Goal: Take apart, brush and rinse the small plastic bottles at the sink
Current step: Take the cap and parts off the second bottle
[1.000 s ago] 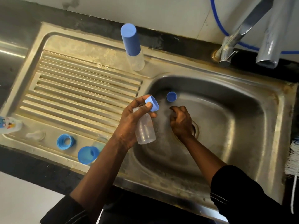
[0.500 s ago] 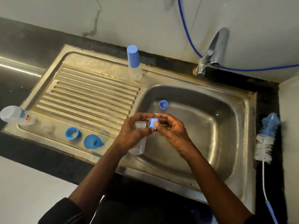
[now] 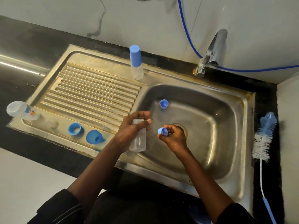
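Clear plastic bottle [image 3: 137, 137], uncapped and empty, is gripped by the left hand [image 3: 129, 131]; its blue cap [image 3: 162, 131] is pinched by the right hand [image 3: 174, 136] over the sink [image 3: 226, 143] basin.

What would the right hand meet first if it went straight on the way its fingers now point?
Probably the clear bottle in the left hand. The right hand, holding a blue ring, points leftward over the sink basin. Depth is unclear, so it might pass beside it.

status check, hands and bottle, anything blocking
Left hand holds clear bottle, collar off. Right hand pinches blue collar over basin. Loose blue cap in basin, nothing blocking.
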